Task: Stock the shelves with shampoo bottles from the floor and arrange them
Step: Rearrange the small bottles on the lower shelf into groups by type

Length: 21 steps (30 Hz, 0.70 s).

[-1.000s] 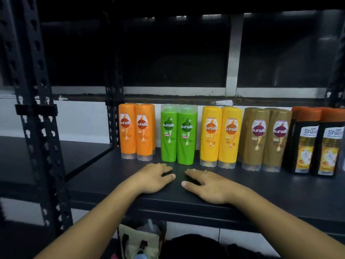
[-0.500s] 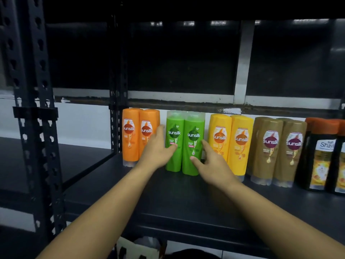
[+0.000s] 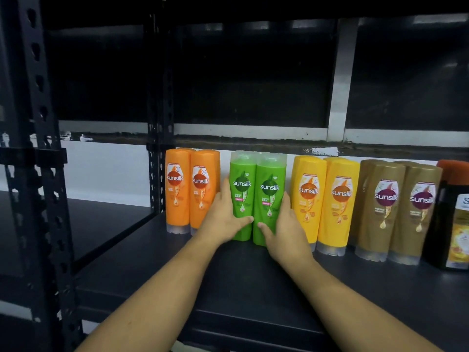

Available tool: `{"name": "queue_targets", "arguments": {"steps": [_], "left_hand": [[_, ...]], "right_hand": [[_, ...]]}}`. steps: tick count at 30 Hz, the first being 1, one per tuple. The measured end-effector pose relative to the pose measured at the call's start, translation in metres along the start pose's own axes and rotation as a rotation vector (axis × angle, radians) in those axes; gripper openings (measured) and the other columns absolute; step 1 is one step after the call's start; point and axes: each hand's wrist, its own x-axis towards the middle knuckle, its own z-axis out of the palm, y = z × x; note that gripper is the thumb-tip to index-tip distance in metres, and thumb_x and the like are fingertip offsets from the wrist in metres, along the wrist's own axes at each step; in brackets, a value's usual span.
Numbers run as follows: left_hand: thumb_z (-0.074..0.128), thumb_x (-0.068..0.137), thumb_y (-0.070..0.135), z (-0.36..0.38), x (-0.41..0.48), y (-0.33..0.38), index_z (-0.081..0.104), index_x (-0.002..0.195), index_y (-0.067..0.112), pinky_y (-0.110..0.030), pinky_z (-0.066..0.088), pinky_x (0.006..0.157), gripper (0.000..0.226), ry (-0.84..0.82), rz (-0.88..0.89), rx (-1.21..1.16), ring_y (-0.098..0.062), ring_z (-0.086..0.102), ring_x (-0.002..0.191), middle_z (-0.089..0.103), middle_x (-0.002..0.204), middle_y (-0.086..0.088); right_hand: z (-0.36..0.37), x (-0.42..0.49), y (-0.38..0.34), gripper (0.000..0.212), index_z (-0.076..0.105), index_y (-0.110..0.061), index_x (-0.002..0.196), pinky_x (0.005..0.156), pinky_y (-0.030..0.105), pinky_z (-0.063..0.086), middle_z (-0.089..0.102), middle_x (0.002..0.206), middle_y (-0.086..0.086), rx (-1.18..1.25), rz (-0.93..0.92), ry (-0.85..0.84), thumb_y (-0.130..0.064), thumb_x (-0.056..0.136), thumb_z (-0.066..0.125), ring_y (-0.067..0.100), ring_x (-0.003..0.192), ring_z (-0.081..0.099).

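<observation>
Dark grey shelf (image 3: 253, 288); orange bottles (image 3: 190, 199), green bottles (image 3: 269, 168), yellow bottles (image 3: 340, 224), brown bottles (image 3: 380, 232) (maroon logos).

We see a dark grey shelf board (image 3: 253, 288), smooth and matt, with only a dull sheen near its front edge. The black perforated metal upright (image 3: 38, 128) at the shelf's left corner looks painted and flat in finish. Along the back edge, the dark ledge (image 3: 253, 144) seems rougher, its paint chipped to white patches. The two green plastic shampoo bottles (image 3: 269, 199) are glossy and smooth, with translucent frosted caps. The orange plastic bottles (image 3: 177, 194) and the yellow plastic bottles (image 3: 308, 199) share that slick shine above clear bases. We find the brown-gold plastic bottles (image 3: 385, 212) softer, almost pearly, and the black plastic bottle (image 3: 444, 224) at the right edge carries a glossy printed label.
</observation>
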Motion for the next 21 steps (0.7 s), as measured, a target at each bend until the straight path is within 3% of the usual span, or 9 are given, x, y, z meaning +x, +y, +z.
{"name": "queue_targets", "arguments": {"steps": [6, 21], "left_hand": [[0.088, 0.079, 0.013, -0.002, -0.0012, 0.0025, 0.027, 0.151, 0.025, -0.022, 0.044, 0.097, 0.095, -0.036, -0.018, -0.021, -0.009, 0.058, 0.122, 0.058, 0.133, 0.007], [0.085, 0.081, 0.012, -0.0043, -0.0038, 0.0037, 0.03, 0.148, 0.026, -0.035, 0.046, 0.11, 0.087, -0.058, -0.01, -0.001, -0.012, 0.055, 0.128, 0.058, 0.136, 0.006]], "right_hand": [[0.0013, 0.0004, -0.0008, 0.094, 0.01, -0.02, 0.159, 0.093, 0.045, 0.054, 0.055, 0.137, 0.011, 0.0, 0.0, 0.012, -0.026, 0.089, 0.074, 0.031, 0.119, 0.06], [0.0019, 0.0, -0.0029, 0.091, 0.015, -0.017, 0.157, 0.092, 0.043, 0.054, 0.057, 0.133, 0.011, -0.006, -0.009, 0.018, -0.021, 0.088, 0.074, 0.031, 0.116, 0.061]]}}
